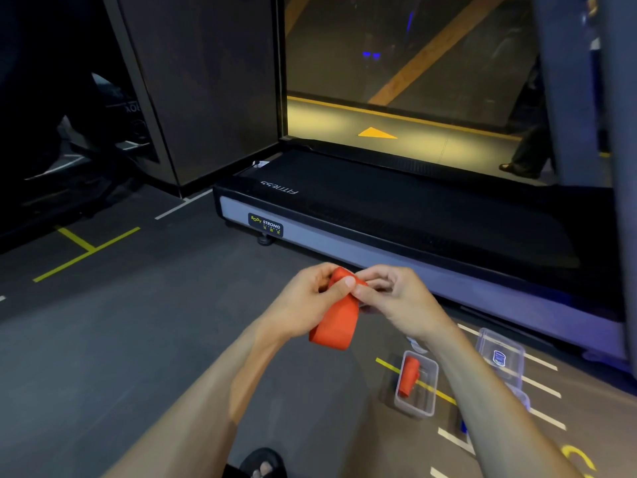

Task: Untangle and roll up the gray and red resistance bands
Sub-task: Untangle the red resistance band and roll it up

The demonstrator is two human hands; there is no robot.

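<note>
A red resistance band [337, 319] hangs in the air at the centre of the head view, its upper end partly rolled between both hands. My left hand [310, 298] grips the rolled top from the left, thumb pressed on its front. My right hand [393, 294] pinches the same top from the right with curled fingers. The loose loop of the band droops below the hands. On the floor to the lower right, a second red band [409, 376] lies rolled up inside a clear plastic box [432, 391]. No gray band is visible.
A black treadmill [396, 215] stands just ahead on the dark floor. A clear lid [499, 357] lies right of the box. Yellow and white floor lines run around them. My sandalled foot [263, 465] shows at the bottom. A person's legs [527, 146] stand far right.
</note>
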